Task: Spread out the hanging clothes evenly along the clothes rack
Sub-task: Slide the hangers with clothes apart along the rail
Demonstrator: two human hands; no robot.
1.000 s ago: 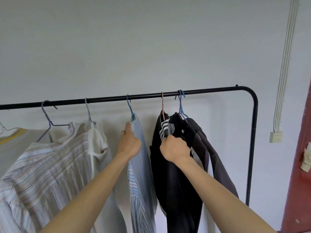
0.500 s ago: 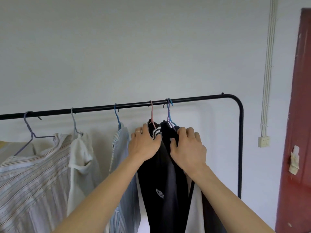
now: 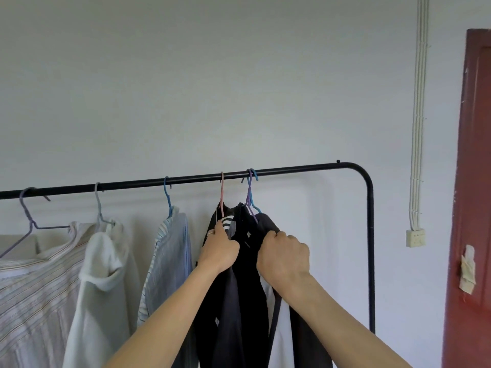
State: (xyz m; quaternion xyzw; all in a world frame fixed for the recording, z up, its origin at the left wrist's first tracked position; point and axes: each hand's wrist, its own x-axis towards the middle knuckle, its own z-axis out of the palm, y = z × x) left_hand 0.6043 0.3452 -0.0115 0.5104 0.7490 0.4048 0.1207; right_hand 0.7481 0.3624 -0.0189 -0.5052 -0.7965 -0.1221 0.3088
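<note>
A black clothes rack (image 3: 292, 170) runs across the view and bends down at the right. From the left hang a striped shirt (image 3: 34, 282), a white garment (image 3: 103, 274) and a blue striped shirt (image 3: 172, 251), spaced apart. Right of them dark garments bunch together: a black one with white stripes on a pink hanger (image 3: 222, 192), and dark ones (image 3: 249, 274) on purple and blue hangers (image 3: 251, 192). My left hand (image 3: 219, 249) grips the black garment just under the pink hanger. My right hand (image 3: 284, 254) is closed on the shoulder of the dark garment beside it.
The rack's right post (image 3: 371, 248) stands close to a white wall. A wall socket (image 3: 415, 237) with a cable duct above it sits right of the post. A dark red door (image 3: 473, 208) fills the right edge.
My left hand left the blue striped shirt and took the black garment on the pink hanger. My right hand shifted onto the dark garment's shoulder and closed. The view panned right.
</note>
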